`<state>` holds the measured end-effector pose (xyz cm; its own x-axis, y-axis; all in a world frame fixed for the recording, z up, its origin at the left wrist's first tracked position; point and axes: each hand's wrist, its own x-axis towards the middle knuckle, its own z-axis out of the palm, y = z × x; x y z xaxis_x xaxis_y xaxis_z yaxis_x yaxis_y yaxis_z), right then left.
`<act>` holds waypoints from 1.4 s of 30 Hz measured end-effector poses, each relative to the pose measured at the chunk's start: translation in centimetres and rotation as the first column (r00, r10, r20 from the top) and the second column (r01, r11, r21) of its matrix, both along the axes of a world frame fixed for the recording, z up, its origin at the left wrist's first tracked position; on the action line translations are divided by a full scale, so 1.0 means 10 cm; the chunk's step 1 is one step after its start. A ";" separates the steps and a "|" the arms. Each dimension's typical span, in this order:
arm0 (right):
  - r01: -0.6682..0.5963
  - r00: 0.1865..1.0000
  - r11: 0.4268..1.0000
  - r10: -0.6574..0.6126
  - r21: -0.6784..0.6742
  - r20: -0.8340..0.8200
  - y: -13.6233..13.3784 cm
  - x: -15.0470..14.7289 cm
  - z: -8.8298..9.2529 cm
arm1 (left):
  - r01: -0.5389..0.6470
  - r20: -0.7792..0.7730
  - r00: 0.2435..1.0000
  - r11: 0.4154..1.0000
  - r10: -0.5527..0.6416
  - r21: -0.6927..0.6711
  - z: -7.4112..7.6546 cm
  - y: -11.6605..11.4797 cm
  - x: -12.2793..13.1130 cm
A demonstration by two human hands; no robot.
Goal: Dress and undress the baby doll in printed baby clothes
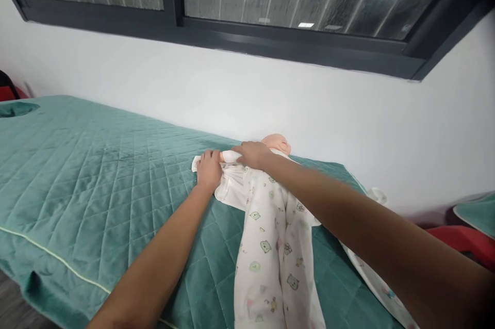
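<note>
A baby doll (277,142) lies on its back on a teal quilted bed (96,174), dressed in a white sleepsuit (270,236) printed with small animals. My left hand (209,168) is closed on the end of the sleepsuit's sleeve (231,155), which sticks out to the left. My right hand (252,153) grips the same sleeve nearer the doll's shoulder. The doll's head shows just beyond my right hand; its arm is hidden inside the sleeve.
A white wall (348,128) runs behind the bed under a dark-framed window (232,35). The bed has a face hole (15,108) at far left. Red objects (464,239) and another teal surface (477,213) sit at right.
</note>
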<state>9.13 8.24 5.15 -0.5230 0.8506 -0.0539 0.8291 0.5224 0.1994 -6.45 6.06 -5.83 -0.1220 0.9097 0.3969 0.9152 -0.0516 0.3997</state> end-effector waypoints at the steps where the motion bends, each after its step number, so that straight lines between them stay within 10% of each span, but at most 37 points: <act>1: -0.001 1.000 1.000 0.001 -0.010 -0.005 0.03 -0.05 -0.06 | 0.009 -0.035 0.999 0.999 -0.008 0.031 0.00 0.00 0.01; 8: -0.031 0.991 0.999 0.034 0.027 -0.131 0.14 -0.09 -0.21 | 0.110 -0.185 0.979 0.988 -0.088 0.110 -0.03 0.00 0.02; 16: 0.052 0.937 0.947 0.064 0.316 -0.344 -0.14 0.95 -0.02 | 0.095 -0.182 0.980 0.992 -0.077 0.089 -0.02 -0.02 0.02; 21: 0.410 0.801 0.885 -0.233 0.222 -0.551 -0.23 1.52 -0.44 | 0.099 -0.184 0.980 0.991 -0.080 0.094 -0.04 -0.01 0.03; 26: 0.460 0.749 0.879 -0.307 0.128 -0.587 -0.24 1.69 -0.78 | 0.097 -0.202 0.977 0.990 -0.075 0.106 -0.08 0.01 0.02; 42: 0.640 0.470 0.762 -0.488 -0.097 -0.736 -0.36 2.40 -0.88 | -0.023 -0.243 0.968 0.986 0.063 0.164 -0.06 -0.07 0.02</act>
